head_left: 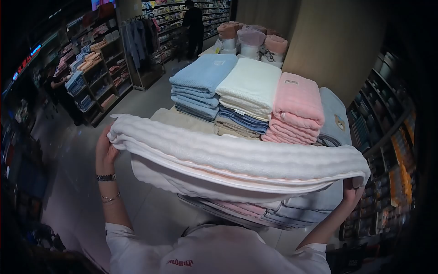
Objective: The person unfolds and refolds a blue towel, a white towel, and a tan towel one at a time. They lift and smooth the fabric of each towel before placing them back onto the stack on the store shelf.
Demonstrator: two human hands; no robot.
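A long white towel (237, 153), folded lengthwise in layers, is stretched across in front of me and sags slightly in the middle. My left hand (106, 146) grips its left end; the fingers are partly hidden behind the cloth. At the other end, my right hand (353, 192) is closed on the towel, with its fingers mostly covered by the draped edge. Just beyond the towel are stacks of folded blue towels (203, 75), cream-white towels (251, 84) and pink towels (298, 100). Below it, more folded pale grey-blue towels (305, 212) show.
A light blue towel with a bear (335, 116) lies right of the pink stack. Rolled towels in white holders (250, 43) stand at the back beside a pillar (333, 41). Shelving (105, 73) and a clothes rack (139, 45) are left. Two people in dark clothes are farther off.
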